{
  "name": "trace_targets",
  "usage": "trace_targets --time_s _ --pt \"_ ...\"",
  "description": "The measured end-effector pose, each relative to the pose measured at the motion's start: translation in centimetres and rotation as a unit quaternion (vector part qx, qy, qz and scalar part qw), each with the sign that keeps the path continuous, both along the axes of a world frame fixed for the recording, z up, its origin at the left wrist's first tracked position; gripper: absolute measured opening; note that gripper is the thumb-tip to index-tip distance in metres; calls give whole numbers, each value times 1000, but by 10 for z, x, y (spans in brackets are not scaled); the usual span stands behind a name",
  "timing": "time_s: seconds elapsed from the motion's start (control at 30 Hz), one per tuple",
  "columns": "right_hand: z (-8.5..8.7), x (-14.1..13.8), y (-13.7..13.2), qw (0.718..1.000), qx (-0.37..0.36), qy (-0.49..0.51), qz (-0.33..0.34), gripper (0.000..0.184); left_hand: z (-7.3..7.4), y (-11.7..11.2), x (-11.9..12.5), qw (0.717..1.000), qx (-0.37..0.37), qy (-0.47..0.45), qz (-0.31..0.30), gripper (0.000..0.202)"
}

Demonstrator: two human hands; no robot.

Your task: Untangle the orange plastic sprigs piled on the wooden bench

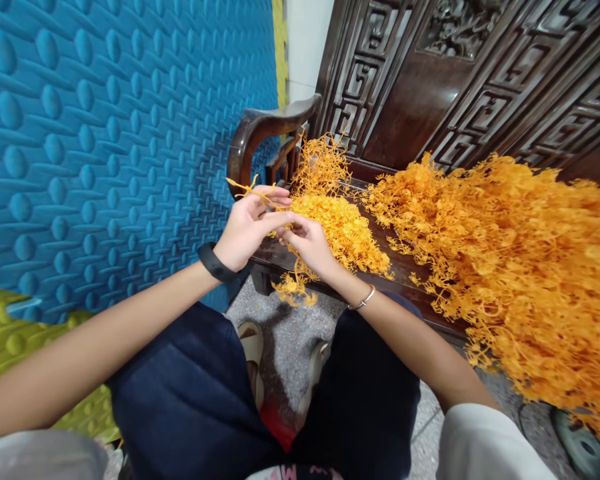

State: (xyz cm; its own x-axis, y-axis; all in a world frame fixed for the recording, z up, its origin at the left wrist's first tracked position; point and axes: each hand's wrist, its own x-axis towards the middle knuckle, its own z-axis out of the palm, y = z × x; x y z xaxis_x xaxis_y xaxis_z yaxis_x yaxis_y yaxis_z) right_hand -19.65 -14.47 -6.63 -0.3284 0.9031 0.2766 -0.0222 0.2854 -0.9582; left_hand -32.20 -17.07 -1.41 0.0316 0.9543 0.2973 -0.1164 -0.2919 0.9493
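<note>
My left hand (247, 223), with a black band at the wrist, is closed on an orange plastic sprig; its thin forked stems (253, 189) stick out past the back of the hand. Close against it, my right hand (311, 248) pinches with thumb and fingers, its fingertips partly hidden. Curly orange plastic pieces (296, 290) hang below my right hand and look joined to what the hands hold. Just beyond the hands, a heap of small yellow-orange plastic pieces (347, 230) lies on the dark wooden bench (405, 263). Bare branching orange stems (323, 163) are piled behind it.
A large mound of orange plastic sprigs (540, 260) covers the bench's right side. The carved wooden backrest (415, 100) rises behind, and a curved armrest (275, 117) stands at left. Blue foam matting (130, 147) fills the left. My knees are below the bench edge.
</note>
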Motion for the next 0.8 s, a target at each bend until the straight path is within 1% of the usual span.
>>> trace_targets --time_s 0.03,0.1,0.17,0.23,0.3,0.4,0.47,0.57,0.67,0.73,0.8 --pt "1 1 0 1000 3 8 1 13 0 1 -1 1000 5 4 2 28" --pt "3 3 -2 1000 23 12 -7 17 -2 2 -2 1000 10 18 4 29" --pt "4 5 -4 998 54 -3 -18 22 -3 4 -4 999 9 38 4 30" --pt "4 6 -5 996 83 -25 -21 21 -5 4 -6 998 1 59 1 31" --pt "4 7 -6 994 98 -40 -31 16 -4 3 -7 997 -21 71 -4 31" --pt "5 10 -5 991 101 -57 -63 12 -3 0 -8 993 -68 91 -21 28" --pt "9 13 -4 990 107 -51 -75 12 -2 0 -10 991 -78 109 -25 27" --pt "16 18 -2 991 117 -15 -65 13 -5 1 -12 987 -97 122 -38 26" --pt "22 21 -1 993 110 9 -32 15 -7 2 -13 979 -135 126 -81 22" --pt "23 22 0 994 104 7 -18 16 -7 1 -12 978 -135 131 -93 23" --pt "23 22 0 995 100 -1 -18 17 -7 -1 -10 980 -121 132 -83 25"
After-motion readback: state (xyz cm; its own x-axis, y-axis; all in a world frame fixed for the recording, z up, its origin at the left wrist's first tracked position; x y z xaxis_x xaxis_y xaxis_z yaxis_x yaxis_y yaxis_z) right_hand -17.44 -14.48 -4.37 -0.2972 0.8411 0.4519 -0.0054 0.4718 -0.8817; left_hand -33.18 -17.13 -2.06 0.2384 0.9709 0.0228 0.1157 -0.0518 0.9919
